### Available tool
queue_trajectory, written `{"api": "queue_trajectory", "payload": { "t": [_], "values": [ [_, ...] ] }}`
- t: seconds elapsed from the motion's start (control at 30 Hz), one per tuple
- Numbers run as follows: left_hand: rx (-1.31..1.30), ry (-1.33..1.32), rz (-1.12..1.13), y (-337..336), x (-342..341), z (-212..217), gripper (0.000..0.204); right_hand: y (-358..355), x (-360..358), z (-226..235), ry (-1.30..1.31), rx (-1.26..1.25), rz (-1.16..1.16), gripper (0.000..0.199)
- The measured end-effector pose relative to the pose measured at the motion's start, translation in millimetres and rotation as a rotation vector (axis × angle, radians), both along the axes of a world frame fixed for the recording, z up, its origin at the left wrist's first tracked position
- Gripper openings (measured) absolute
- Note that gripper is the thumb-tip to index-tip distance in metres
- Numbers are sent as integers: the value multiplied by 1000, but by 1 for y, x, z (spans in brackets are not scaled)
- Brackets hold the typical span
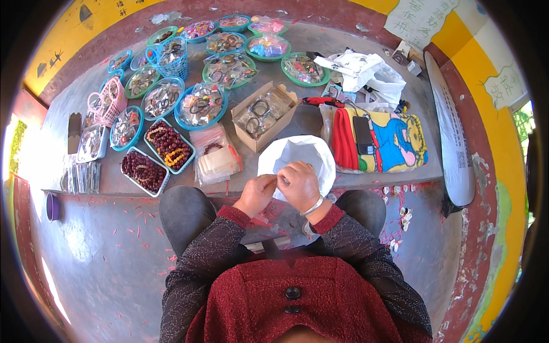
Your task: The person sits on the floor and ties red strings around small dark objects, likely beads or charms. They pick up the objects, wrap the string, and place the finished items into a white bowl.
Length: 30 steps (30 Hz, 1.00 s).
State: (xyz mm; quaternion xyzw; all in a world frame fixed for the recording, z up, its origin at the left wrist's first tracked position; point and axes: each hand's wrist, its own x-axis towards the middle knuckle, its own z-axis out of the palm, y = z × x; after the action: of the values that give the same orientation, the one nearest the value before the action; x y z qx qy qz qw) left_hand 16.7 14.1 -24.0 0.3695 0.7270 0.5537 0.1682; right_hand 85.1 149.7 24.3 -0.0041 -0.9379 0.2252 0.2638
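Both hands, left hand (256, 193) and right hand (298, 184), pinched together on tiny item, too small to identify, over white bag (297, 153) at bench (309, 120) edge; bagged bracelets fill bowls (200, 106); progress unclear.

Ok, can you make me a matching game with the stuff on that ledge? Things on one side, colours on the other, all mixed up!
Things:
1. Bag under the hands
2. Small laundry-style basket at the left
3. Box with the bagged rings
4. Tray of dark red beads

Colours:
A. pink
B. brown cardboard
C. white
D. teal rim

Pairs: 1-C, 2-A, 3-B, 4-D
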Motion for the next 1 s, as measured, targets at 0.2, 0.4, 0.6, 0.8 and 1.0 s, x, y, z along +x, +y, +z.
{"api": "queue_trajectory", "payload": {
  "t": [0.2, 0.4, 0.6, 0.8, 1.0],
  "values": [
    [69, -463, -53, -1, -2, 11, 22, 9, -4, -6, -100, -485, 38, 6],
    [157, -667, -18, -4, -6, 9, 24, 17, -2, -7, -227, -815, 103, 12],
    [181, -688, 9, -5, -7, 14, 23, 14, -2, 2, -210, -727, 99, 12],
    [72, -282, 73, -3, -4, 13, 18, 11, -2, -1, -188, -607, 89, 11],
    [101, 320, 120, 2, 0, 15, 12, 9, -2, -8, -150, -436, 65, 8]
  ]
}}
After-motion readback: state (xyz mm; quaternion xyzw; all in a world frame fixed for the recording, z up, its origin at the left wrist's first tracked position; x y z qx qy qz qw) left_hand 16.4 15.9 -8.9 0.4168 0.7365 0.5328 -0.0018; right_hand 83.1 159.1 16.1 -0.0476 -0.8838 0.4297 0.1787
